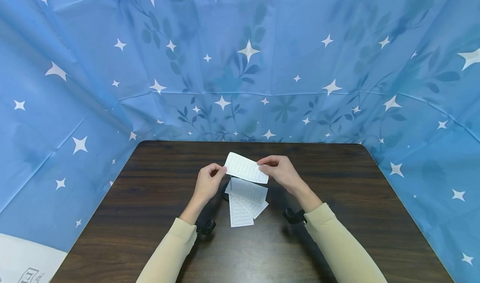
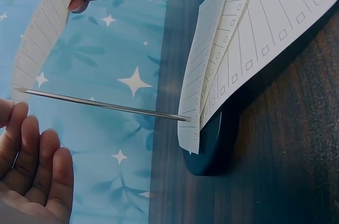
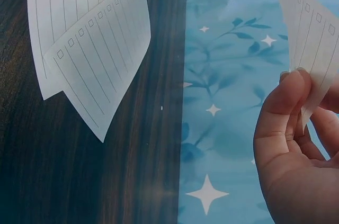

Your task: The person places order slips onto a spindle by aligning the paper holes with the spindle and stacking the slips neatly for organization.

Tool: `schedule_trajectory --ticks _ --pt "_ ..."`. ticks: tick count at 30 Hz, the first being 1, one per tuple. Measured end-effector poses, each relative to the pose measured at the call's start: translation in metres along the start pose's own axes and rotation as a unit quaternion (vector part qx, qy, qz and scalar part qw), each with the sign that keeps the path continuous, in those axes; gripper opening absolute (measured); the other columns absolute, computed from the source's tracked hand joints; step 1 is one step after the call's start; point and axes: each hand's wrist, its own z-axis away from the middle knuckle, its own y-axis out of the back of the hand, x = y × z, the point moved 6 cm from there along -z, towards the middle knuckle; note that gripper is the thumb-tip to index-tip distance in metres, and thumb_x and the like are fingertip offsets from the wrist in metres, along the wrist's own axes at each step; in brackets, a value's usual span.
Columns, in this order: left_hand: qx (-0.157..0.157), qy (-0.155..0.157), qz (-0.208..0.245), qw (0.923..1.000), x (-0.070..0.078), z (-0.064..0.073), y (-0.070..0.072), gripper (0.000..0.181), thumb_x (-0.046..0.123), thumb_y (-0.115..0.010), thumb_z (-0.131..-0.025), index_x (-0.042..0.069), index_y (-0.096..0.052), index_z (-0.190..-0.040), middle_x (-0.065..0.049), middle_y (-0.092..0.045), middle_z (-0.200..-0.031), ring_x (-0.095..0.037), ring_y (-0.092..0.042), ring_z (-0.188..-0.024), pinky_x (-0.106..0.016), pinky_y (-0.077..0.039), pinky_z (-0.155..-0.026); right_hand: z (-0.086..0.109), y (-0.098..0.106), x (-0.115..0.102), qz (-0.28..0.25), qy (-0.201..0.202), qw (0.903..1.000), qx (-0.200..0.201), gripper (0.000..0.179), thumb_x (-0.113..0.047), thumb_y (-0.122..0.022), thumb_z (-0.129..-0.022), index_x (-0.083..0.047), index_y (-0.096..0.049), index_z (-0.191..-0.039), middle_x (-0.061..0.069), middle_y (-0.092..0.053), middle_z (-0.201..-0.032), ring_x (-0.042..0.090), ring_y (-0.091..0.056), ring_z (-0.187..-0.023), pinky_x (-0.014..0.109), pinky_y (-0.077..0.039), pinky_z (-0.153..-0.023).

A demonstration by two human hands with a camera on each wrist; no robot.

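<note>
A lined paper slip (image 1: pixel 245 168) with small checkboxes is stretched between both hands above a bill spike. My left hand (image 1: pixel 207 183) pinches its left end, and the thin metal rod (image 2: pixel 106 102) of the spike meets the slip close to those fingertips. At the other end, my right hand (image 1: pixel 281 172) grips the slip between thumb and fingers, as the right wrist view also shows. Several similar slips (image 1: pixel 247 191) are skewered low on the rod, fanned out over its round dark base (image 2: pixel 214 150). Most of the base is hidden by paper in the head view.
The spike stands on a dark wood-grain table (image 1: pixel 157 199). A blue curtain (image 1: pixel 180 66) with white stars hangs behind the table and along its sides. Part of a white printed box (image 1: pixel 26 258) shows at the lower left, beyond the table's edge.
</note>
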Motion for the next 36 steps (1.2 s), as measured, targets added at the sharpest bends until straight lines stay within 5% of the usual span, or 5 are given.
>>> schedule_trajectory --ticks 5,10,23,36 --pt "0.002 -0.011 -0.011 0.9999 -0.028 -0.005 -0.004 0.018 0.012 -0.065 -0.099 0.000 -0.073 -0.087 -0.016 -0.066 -0.081 -0.017 -0.053 -0.071 -0.029 -0.043 -0.066 -0.002 -0.001 0.003 0.006 0.000 1.0000 0.002 0.017 -0.008 -0.069 -0.095 -0.003 -0.075 -0.111 0.012 -0.068 -0.098 0.026 -0.057 -0.078 0.037 -0.050 -0.067" --pt "-0.009 0.002 -0.045 0.9990 -0.041 -0.004 -0.005 0.015 0.014 -0.066 -0.099 0.004 -0.073 -0.089 -0.005 -0.066 -0.081 -0.019 -0.056 -0.075 -0.034 -0.047 -0.070 -0.001 -0.003 0.005 0.014 0.000 0.9999 0.001 0.019 -0.008 -0.069 -0.096 0.001 -0.074 -0.113 0.015 -0.068 -0.099 0.024 -0.057 -0.075 0.037 -0.052 -0.065" --pt "-0.037 0.024 -0.093 0.9947 -0.051 -0.001 -0.007 0.014 0.016 -0.067 -0.096 0.005 -0.072 -0.089 -0.002 -0.064 -0.078 -0.017 -0.054 -0.074 -0.034 -0.045 -0.070 -0.001 -0.013 0.015 0.052 -0.006 0.9986 0.007 0.016 -0.003 -0.067 -0.095 -0.002 -0.075 -0.108 0.011 -0.070 -0.101 0.022 -0.059 -0.075 0.051 -0.053 -0.073" --pt "-0.067 0.057 -0.132 0.9873 -0.058 0.001 -0.013 0.014 0.018 -0.066 -0.096 0.007 -0.071 -0.088 -0.001 -0.063 -0.078 -0.017 -0.054 -0.071 -0.034 -0.044 -0.068 -0.004 -0.015 0.020 0.075 -0.012 0.9969 0.023 0.017 -0.002 -0.064 -0.094 -0.003 -0.076 -0.106 0.010 -0.070 -0.100 0.022 -0.055 -0.078 0.033 -0.047 -0.067"
